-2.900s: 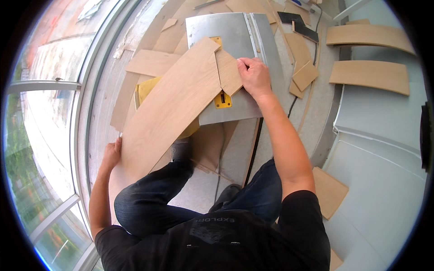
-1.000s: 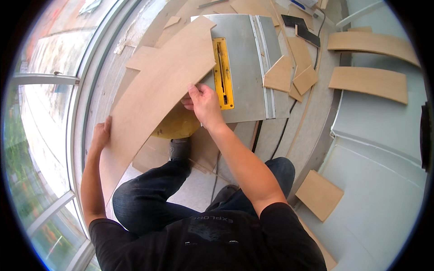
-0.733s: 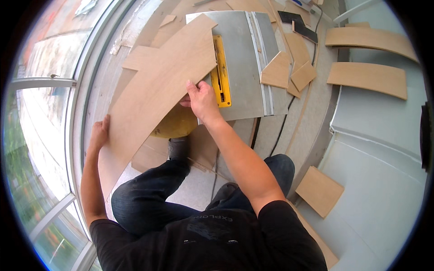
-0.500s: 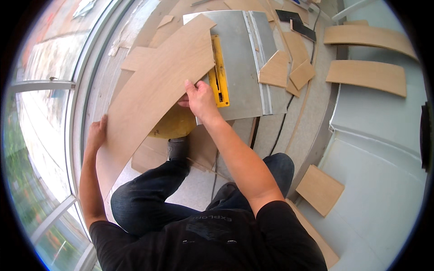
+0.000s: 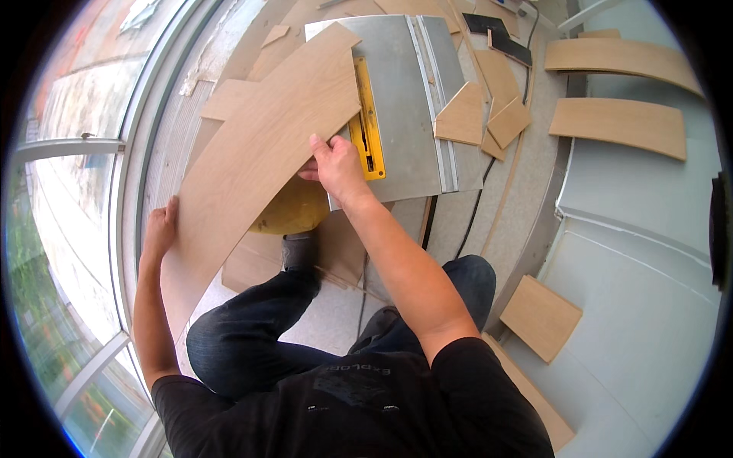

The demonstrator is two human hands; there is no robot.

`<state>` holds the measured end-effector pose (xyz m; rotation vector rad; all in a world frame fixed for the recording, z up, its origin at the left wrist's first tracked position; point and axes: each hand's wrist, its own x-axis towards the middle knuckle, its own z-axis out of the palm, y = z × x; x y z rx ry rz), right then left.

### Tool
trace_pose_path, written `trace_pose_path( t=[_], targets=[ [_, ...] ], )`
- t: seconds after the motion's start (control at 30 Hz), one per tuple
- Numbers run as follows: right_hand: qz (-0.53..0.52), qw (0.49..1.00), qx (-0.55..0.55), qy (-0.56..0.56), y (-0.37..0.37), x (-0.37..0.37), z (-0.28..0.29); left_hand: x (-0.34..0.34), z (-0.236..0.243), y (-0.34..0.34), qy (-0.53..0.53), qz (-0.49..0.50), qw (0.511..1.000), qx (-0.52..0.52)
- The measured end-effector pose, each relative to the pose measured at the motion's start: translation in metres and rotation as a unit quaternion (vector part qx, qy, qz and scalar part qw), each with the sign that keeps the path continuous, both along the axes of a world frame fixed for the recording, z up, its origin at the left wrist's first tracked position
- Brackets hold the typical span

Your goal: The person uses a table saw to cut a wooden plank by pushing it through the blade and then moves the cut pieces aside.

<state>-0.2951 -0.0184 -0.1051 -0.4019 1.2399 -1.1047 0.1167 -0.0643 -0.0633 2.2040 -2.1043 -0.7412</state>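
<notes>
A long light-brown wood plank (image 5: 252, 141) slants across from lower left to the top middle, held up in both hands. At its left edge my left hand (image 5: 161, 223) is closed, with its fingertips over the rim. My right hand (image 5: 336, 164) pinches the right edge, thumb on top and fingers beneath. The plank's far end overlaps the left side of a grey metal table saw (image 5: 405, 99). Beside that end shows the saw's yellow slotted insert (image 5: 369, 126). Under the plank, near my foot, is a yellow rounded object (image 5: 294, 210), partly hidden.
Cut plank pieces (image 5: 460, 114) lie on and beside the saw's right side. Black pieces (image 5: 500, 42) and a dark cable (image 5: 471, 217) are on the floor. More boards (image 5: 618, 128) rest at the right. A framed window (image 5: 118, 191) runs close along my left.
Almost nothing differs. Both hands keep their hold on the plank, and the whole view has shifted very slightly.
</notes>
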Motion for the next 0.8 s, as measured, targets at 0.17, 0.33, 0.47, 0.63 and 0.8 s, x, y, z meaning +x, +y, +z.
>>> trace_pose_path(
  t=[0.17, 0.33, 0.47, 0.63, 0.8],
  targets=[
    [-0.004, 1.000, -0.007, -0.009, 0.000, 0.000, 0.000, 0.002, -0.001, -0.001, -0.021, 0.005, 1.000, 0.013],
    [-0.001, 1.000, 0.000, -0.015, 0.000, -0.001, 0.004, 0.004, -0.001, 0.000, -0.012, 0.000, 1.000, 0.007],
    [-0.003, 1.000, 0.000, -0.017, 0.000, -0.001, 0.005, 0.002, -0.001, 0.000, -0.018, 0.006, 1.000, 0.014],
    [0.000, 1.000, 0.015, -0.007, -0.001, -0.001, 0.002, -0.002, 0.004, 0.000, -0.027, 0.013, 0.999, 0.019],
    [-0.002, 1.000, 0.002, -0.026, -0.002, 0.000, 0.000, -0.004, 0.009, 0.001, -0.028, 0.012, 0.999, 0.015]
  ],
)
